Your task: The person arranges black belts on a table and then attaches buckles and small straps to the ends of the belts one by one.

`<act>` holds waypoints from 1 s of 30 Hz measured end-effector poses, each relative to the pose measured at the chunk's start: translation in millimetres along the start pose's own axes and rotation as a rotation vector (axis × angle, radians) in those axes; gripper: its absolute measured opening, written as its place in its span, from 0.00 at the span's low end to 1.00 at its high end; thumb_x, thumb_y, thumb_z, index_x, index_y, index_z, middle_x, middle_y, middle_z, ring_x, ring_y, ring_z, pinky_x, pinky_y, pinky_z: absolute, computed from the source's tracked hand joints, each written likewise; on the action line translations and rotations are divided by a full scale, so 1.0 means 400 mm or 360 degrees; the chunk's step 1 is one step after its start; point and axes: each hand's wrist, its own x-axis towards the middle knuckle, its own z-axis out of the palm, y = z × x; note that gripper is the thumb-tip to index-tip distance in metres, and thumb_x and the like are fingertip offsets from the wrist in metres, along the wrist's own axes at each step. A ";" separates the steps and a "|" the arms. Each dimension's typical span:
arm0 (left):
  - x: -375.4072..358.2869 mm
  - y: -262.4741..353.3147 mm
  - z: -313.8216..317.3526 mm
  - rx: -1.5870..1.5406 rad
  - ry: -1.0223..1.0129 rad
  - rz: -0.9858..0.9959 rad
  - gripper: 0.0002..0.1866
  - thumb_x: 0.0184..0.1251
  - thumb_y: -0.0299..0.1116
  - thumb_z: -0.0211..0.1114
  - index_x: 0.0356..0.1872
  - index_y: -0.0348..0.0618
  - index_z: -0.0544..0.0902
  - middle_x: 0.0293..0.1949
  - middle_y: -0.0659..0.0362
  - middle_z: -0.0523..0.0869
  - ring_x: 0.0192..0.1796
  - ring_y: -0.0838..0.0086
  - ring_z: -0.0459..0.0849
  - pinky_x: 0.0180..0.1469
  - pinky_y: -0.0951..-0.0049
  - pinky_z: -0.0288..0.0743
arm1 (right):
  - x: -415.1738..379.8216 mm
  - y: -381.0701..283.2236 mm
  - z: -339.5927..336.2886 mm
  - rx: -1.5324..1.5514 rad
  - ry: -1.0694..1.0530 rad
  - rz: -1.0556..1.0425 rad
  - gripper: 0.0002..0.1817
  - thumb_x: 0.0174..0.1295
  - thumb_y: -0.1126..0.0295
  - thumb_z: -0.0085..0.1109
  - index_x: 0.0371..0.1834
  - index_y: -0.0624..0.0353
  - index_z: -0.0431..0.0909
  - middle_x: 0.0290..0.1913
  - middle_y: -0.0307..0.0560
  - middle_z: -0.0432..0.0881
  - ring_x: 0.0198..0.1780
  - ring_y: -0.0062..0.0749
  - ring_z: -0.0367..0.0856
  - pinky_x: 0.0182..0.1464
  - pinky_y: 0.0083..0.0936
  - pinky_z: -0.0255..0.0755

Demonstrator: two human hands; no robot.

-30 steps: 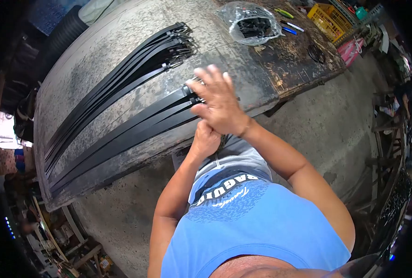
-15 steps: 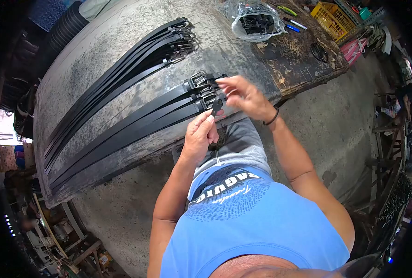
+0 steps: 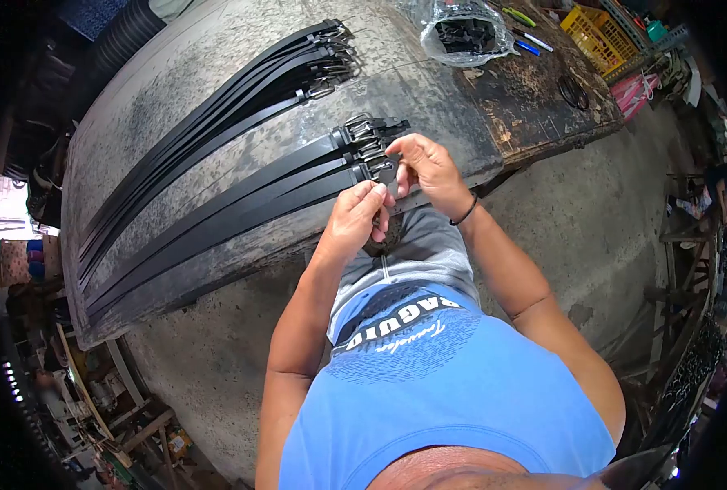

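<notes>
Near the table's front edge lies a group of black belts [image 3: 274,181], their metal buckles [image 3: 369,151] bunched at the right end. Small black hanger tabs stick out past the buckles. My left hand [image 3: 354,219] is closed, with thumb and fingers pinched at the lower edge of one black tab [image 3: 387,171] by the nearest buckle. Opposite it, my right hand [image 3: 433,173] has a bent index finger close to the buckles and its thumb lower down, fingers apart around the tab's right side. A second group of black belts [image 3: 208,110] lies farther back.
At the back of the table [image 3: 429,102] sits a clear plastic bag [image 3: 467,37] of black pieces. Beside it lie a blue marker [image 3: 527,48], a white marker [image 3: 538,41] and a yellow-green tool [image 3: 519,16]. A yellow crate [image 3: 600,37] stands beyond the table's right end.
My right hand has come down and in toward the left hand, beside the tab. The left hand stays at the same buckle, and the view has shifted slightly.
</notes>
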 end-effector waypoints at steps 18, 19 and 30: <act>-0.004 -0.044 0.021 -0.0291 -0.0064 0.0144 0.11 0.73 0.35 0.53 0.36 0.38 0.76 0.22 0.62 0.77 0.22 0.80 0.75 0.26 0.81 0.71 | 0.039 -0.025 -0.024 -0.0286 0.0206 -0.0319 0.21 0.72 0.52 0.45 0.41 0.61 0.77 0.21 0.33 0.74 0.20 0.12 0.70 0.22 0.12 0.65; -0.006 -0.046 0.019 -0.0299 -0.0055 0.0131 0.10 0.73 0.35 0.53 0.36 0.38 0.76 0.22 0.62 0.77 0.22 0.80 0.75 0.26 0.80 0.71 | 0.032 -0.036 -0.026 -0.0277 0.0149 -0.0285 0.17 0.69 0.55 0.52 0.38 0.61 0.78 0.24 0.34 0.77 0.24 0.14 0.72 0.24 0.15 0.67; 0.030 -0.040 0.032 -0.0043 -0.0034 0.0312 0.17 0.76 0.41 0.50 0.34 0.38 0.78 0.22 0.62 0.78 0.21 0.82 0.74 0.22 0.80 0.68 | -0.028 -0.030 0.016 -0.0416 -0.0079 -0.0006 0.11 0.68 0.66 0.54 0.30 0.61 0.75 0.19 0.33 0.74 0.20 0.12 0.69 0.21 0.15 0.62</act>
